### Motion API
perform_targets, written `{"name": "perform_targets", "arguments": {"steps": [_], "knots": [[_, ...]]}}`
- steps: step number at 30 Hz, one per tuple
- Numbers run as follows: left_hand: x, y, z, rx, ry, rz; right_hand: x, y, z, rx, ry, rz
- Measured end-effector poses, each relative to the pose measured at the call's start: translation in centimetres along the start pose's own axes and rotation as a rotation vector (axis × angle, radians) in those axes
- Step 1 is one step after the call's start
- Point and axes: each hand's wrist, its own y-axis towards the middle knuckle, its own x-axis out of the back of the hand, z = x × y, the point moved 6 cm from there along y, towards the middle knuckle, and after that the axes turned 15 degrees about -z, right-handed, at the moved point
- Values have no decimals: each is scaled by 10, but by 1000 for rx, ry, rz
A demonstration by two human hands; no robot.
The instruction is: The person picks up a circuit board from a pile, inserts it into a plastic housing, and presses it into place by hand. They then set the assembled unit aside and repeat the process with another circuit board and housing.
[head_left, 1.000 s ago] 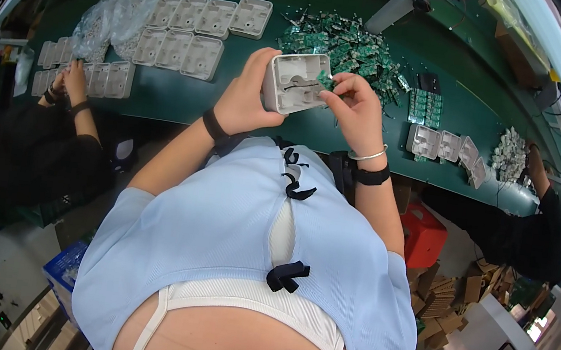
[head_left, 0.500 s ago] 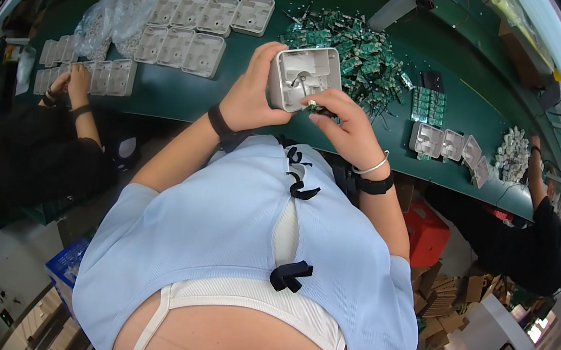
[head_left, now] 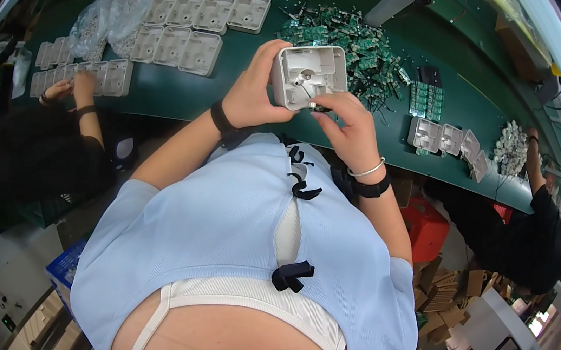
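The left hand (head_left: 252, 97) is wrapped around the side of a white box (head_left: 310, 76), thumb low and fingers up high. The box is held up in front of the person, near the close edge of the green worktop (head_left: 236, 109), with its open side showing. The right hand (head_left: 352, 124) has its finger and thumb pinched on a small piece (head_left: 313, 106) at the box's low corner. I can see a thin wire (head_left: 308, 91) inside. Just past the box is a big messy heap of green boards (head_left: 361, 47). More white boxes (head_left: 188, 18) sit in rows on the left, beside clear bags (head_left: 121, 16).
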Motion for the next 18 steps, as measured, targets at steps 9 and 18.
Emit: {"name": "perform_targets", "arguments": {"steps": [9,18], "knots": [[-17,8,11,155,-218,-2,15,-4,18,356,-154,-138],[-94,12,27,196,-298,235,43,-35,-59,-237,111,-347]]}}
